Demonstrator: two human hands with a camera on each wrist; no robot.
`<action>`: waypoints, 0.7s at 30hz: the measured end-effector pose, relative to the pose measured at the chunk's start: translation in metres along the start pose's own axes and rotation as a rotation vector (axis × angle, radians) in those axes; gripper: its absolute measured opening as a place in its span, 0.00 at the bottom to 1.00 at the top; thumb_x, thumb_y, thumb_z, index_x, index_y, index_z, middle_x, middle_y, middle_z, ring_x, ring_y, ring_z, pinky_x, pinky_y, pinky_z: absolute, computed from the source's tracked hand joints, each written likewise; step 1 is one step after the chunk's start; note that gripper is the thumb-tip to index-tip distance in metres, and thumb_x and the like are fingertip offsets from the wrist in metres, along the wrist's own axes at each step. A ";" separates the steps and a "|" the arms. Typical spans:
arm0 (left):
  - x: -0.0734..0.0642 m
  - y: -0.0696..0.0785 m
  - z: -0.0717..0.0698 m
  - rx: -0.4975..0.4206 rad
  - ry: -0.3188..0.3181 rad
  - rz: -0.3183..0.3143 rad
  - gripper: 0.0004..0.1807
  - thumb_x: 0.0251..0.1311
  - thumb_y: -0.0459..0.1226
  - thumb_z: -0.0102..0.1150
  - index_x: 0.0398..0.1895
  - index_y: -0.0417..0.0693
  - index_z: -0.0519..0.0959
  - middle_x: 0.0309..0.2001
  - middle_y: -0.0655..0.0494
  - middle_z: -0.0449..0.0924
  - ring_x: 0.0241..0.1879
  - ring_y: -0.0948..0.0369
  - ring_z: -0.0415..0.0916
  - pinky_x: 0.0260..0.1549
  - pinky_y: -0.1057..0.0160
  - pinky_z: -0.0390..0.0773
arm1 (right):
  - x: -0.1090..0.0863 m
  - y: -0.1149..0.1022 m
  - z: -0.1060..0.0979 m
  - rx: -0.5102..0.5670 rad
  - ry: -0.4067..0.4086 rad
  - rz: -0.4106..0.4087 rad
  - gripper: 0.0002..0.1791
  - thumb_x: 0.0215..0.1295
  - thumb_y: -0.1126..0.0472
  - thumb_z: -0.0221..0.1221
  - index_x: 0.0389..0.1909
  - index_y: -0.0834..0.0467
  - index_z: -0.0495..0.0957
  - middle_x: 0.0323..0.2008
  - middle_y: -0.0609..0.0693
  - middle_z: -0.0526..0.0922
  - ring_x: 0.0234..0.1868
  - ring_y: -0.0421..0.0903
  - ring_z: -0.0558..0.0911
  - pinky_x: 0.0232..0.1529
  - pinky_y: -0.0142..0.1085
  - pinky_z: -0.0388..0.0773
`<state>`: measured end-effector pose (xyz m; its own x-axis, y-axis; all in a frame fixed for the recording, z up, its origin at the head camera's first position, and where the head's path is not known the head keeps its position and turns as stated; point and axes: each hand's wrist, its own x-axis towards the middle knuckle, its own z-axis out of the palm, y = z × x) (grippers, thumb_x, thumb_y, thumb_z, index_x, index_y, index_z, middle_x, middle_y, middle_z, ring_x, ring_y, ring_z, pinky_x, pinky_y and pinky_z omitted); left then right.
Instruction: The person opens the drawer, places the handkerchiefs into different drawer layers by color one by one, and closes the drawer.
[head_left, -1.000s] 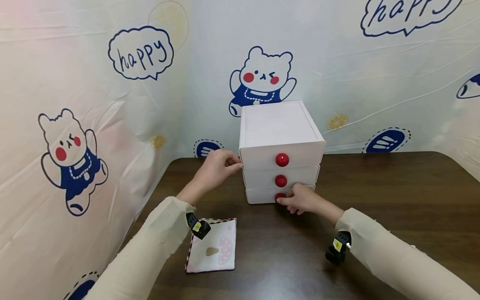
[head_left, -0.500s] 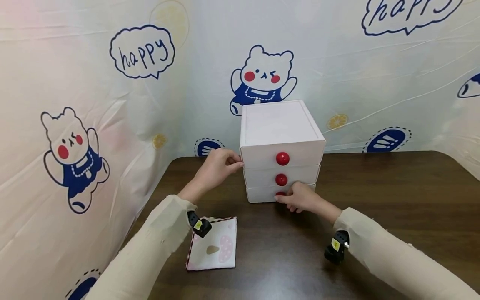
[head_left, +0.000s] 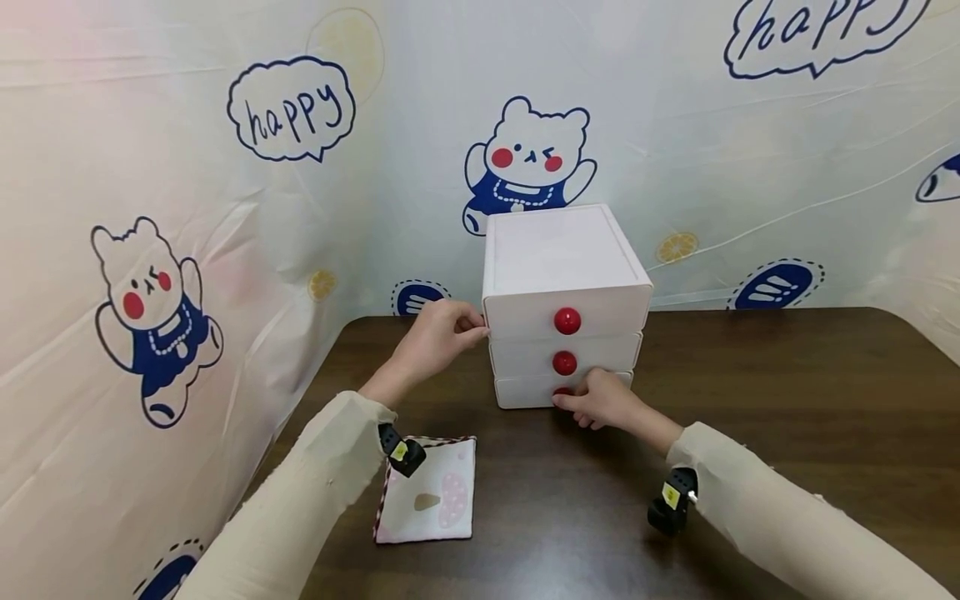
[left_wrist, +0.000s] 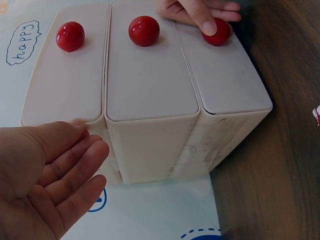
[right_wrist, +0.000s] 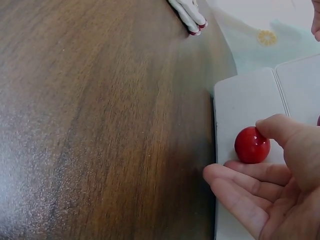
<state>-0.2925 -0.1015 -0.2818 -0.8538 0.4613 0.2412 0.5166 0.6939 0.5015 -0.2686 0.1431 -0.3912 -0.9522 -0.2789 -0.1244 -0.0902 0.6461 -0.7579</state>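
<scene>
A white three-drawer box [head_left: 555,250] stands on the dark wooden table, each drawer front bearing a round red knob. My right hand [head_left: 603,398] holds the bottom drawer's knob [right_wrist: 252,145], thumb on one side and fingers on the other. All three drawers look closed. At the box's left side, my left hand [head_left: 435,337] touches the edge of the top drawer [left_wrist: 65,90] with its thumb tip. Its other fingers [left_wrist: 75,160] are loosely bent beside the box and hold nothing.
A folded white cloth [head_left: 431,521] with a pink print and a checked edge lies on the table [head_left: 555,517], beyond the left wrist camera. Behind the box hangs a pale curtain [head_left: 405,167] with cartoon bears and "happy" bubbles.
The right thumb has shifted slightly over the bottom knob and covers more of it in the head view. The left hand and the box keep their places.
</scene>
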 end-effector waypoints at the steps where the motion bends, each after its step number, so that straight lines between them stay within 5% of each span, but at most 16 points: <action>1: 0.000 0.000 0.000 -0.002 0.001 0.001 0.05 0.57 0.33 0.60 0.32 0.39 0.82 0.27 0.54 0.79 0.26 0.61 0.73 0.26 0.66 0.75 | 0.000 0.000 0.000 0.000 0.003 0.001 0.19 0.58 0.55 0.61 0.18 0.68 0.80 0.16 0.54 0.79 0.20 0.50 0.80 0.20 0.36 0.78; 21: -0.002 0.000 0.001 0.000 0.019 0.008 0.05 0.57 0.34 0.60 0.31 0.40 0.82 0.27 0.55 0.79 0.26 0.61 0.73 0.26 0.66 0.74 | -0.021 0.001 0.004 -0.042 -0.026 -0.024 0.19 0.57 0.51 0.62 0.19 0.64 0.82 0.14 0.51 0.79 0.18 0.46 0.80 0.19 0.35 0.77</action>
<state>-0.2908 -0.1016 -0.2828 -0.8508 0.4563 0.2608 0.5233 0.6902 0.4997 -0.2471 0.1469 -0.3923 -0.9419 -0.3122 -0.1236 -0.1253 0.6683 -0.7332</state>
